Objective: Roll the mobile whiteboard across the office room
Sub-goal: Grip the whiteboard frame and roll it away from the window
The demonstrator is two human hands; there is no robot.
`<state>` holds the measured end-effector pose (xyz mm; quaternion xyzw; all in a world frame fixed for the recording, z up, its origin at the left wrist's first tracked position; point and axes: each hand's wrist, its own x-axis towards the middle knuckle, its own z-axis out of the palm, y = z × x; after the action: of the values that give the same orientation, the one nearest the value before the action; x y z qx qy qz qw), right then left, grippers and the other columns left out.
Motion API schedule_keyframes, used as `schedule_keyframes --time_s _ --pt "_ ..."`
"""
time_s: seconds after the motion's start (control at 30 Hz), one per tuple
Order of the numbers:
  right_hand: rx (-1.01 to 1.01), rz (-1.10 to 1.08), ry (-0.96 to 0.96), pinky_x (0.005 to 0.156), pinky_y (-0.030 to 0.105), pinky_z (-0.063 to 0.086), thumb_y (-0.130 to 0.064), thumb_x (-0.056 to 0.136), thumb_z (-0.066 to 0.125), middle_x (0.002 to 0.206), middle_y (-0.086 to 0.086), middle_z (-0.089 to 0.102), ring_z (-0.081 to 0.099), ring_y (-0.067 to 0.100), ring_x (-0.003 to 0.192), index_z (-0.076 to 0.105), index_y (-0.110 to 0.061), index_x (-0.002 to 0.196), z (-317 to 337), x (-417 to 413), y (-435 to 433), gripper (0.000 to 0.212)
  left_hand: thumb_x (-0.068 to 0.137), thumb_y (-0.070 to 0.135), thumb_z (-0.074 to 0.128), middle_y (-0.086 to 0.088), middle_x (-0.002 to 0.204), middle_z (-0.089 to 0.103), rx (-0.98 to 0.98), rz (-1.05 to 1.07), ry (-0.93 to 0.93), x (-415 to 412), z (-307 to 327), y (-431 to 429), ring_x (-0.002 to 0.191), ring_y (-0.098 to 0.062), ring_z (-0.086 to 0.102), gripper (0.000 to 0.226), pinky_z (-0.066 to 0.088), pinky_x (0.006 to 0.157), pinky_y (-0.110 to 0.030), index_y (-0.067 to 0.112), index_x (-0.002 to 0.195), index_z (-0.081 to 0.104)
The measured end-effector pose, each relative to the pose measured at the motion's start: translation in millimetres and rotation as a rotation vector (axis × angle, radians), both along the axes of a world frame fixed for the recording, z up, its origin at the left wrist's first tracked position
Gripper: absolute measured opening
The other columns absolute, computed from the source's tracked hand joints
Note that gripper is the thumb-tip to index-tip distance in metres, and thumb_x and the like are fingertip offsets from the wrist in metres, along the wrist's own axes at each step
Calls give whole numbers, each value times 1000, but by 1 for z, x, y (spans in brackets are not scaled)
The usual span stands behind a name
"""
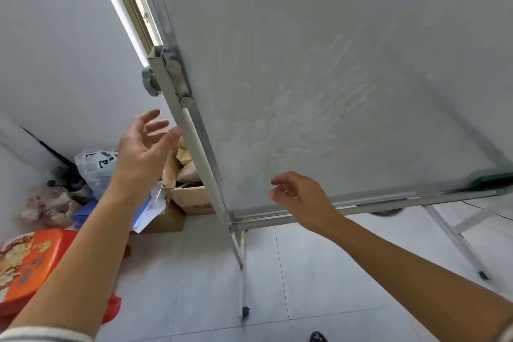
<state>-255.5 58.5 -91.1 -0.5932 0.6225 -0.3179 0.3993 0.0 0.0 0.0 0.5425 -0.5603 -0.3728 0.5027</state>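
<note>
The mobile whiteboard [319, 78] fills the upper right of the head view, a large smudged white panel in a metal frame on thin metal legs [242, 272]. My left hand [141, 147] is raised just left of the board's left frame post, fingers spread, holding nothing; its fingertips are close to the post but I cannot tell if they touch. My right hand [302, 200] hovers in front of the board's lower left corner near the bottom tray rail [388, 203], fingers loosely curled and empty.
Clutter fills the left corner: a cardboard box [191, 197] of scraps, a white plastic bag [95, 169], papers, and an orange box [30, 261] at the lower left. A window frame [130, 0] runs behind the board. Pale floor tiles [305, 272] lie below.
</note>
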Motion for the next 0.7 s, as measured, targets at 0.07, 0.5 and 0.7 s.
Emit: schedule_keyframes --time_s 0.07,0.5,0.7 --pt "-29 57 120 79 24 49 -37 85 66 93 -7 68 64 10 83 63 -21 110 7 23 -24 30 79 28 73 0 110 62 -32 -19 -29 2 19 -15 95 -9 64 53 52 91 -34 13 124 51" --pt "-151 164 412 80 36 49 -58 86 53 115 5 66 63 26 102 52 -18 124 14 106 -98 55 74 28 79 3 100 66 -106 -182 -250 8 51 -68 99 -21 67 56 56 89 -35 15 122 53" --pt "-193 2 459 67 34 53 -52 84 57 87 6 71 68 28 80 60 -12 96 7 108 -109 42 75 19 77 2 88 66 -244 -138 -435 -35 45 -77 81 -15 64 36 53 73 -17 20 105 56"
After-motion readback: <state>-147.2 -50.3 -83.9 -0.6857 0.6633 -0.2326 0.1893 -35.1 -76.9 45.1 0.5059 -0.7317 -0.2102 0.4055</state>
